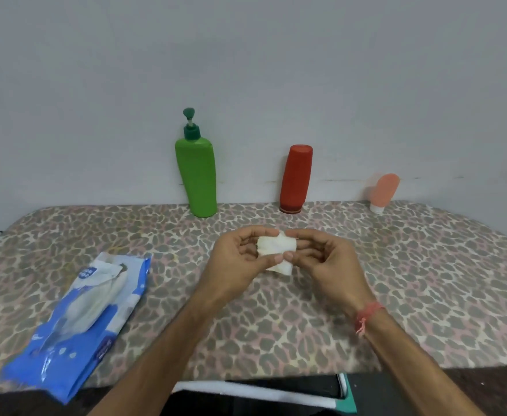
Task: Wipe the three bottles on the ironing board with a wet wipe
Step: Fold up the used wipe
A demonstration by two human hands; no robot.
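Three bottles stand along the far edge of the ironing board (pixel 426 265), against the wall: a tall green pump bottle (pixel 197 175), a red bottle (pixel 295 178) standing on its cap, and a small peach tube (pixel 383 192) on its white cap. In front of them, above the middle of the board, a folded white wet wipe (pixel 276 250) is held between both hands. My left hand (pixel 240 256) pinches its left side and my right hand (pixel 321 253) pinches its right side. Neither hand touches a bottle.
A blue and white wet-wipe pack (pixel 81 316) lies at the board's front left, its flap lifted. The board has a leopard-print cover and ends at a plain grey wall. A red thread is tied on my right wrist (pixel 366 316).
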